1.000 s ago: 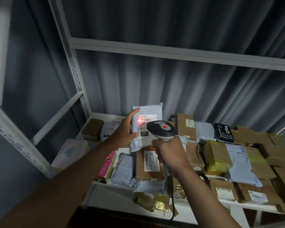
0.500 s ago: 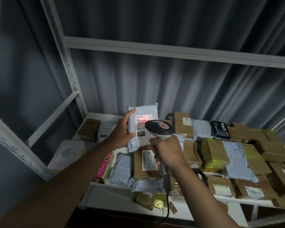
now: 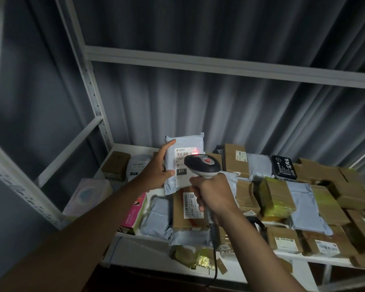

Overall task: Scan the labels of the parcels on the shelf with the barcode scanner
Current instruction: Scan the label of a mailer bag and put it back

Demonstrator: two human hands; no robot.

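Observation:
My left hand grips a grey poly-bag parcel by its left edge and holds it upright above the shelf. Its white label, marked 231, faces me. My right hand grips the handle of a grey and black barcode scanner, whose head sits just in front of the label. A red scan spot glows on the barcode's right end. The scanner's cable hangs down below my right wrist.
The white shelf carries many brown cardboard parcels, grey bags, a black packet and a pink box. A white upright post stands at left. A grey curtain hangs behind. Small gold packets lie on a lower ledge.
The red scan spot has travelled from the left end of the barcode to its right end. The parcel and scanner stay held together; the camera has shifted slightly.

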